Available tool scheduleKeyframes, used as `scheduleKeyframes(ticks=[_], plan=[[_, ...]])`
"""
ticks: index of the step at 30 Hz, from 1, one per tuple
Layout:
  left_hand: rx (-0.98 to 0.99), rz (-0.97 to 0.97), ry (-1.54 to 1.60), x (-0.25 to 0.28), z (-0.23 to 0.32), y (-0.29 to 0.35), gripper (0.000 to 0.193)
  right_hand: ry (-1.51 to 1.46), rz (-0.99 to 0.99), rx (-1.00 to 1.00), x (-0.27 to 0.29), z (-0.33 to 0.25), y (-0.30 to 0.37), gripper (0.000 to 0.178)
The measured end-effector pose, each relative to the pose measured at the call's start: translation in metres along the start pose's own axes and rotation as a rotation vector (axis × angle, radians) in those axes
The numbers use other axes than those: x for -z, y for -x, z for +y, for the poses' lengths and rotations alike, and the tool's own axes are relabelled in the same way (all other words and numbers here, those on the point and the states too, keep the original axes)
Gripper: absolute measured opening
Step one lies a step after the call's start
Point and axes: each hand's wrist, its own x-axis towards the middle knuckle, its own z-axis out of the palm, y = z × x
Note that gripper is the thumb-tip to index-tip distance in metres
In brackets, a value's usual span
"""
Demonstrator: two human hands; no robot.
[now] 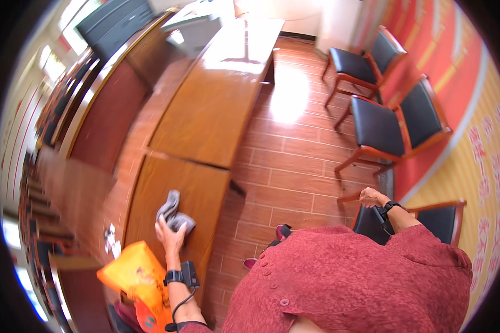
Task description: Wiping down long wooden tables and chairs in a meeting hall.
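Observation:
My left hand (171,237) is closed around a crumpled grey cloth (175,215) on the near wooden table (175,180). Part of the cloth sticks out beyond the fingers. A black strap with a small dark box and a cable sits on that wrist. Out to my right, my right hand (373,197) hangs in the air by a chair, its fingers curled in and nothing showing in them. Just left of my left forearm is a bright orange bag (133,269).
Another wooden table (200,116) joins the far edge of this one, with a narrow seam between. Chairs with black seats (376,126) line the red and yellow wall on my right. A crumpled white thing (112,241) lies beyond the bag. Long desks (103,119) stand at left.

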Motion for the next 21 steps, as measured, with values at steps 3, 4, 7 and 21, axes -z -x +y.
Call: scheduleKeyframes(ticks=[3,4,7,21], plan=[[0.046,0.013,-0.06,-0.03,-0.011,-0.015,0.079,-0.316,-0.002,-0.032,-0.065,0.093,0.003,0.014],[0.109,0.017,-0.112,-0.027,-0.018,-0.004,0.076,-0.627,-0.048,-0.242,-0.05,0.026,0.024,0.021],[0.114,0.02,-0.147,-0.029,-0.003,-0.006,0.068,-1.012,-0.116,-0.143,-0.113,0.053,0.051,0.021],[0.401,0.016,-0.156,-0.028,0.019,-0.044,0.044,-0.666,0.001,-0.125,-0.148,-0.015,0.014,0.024]])
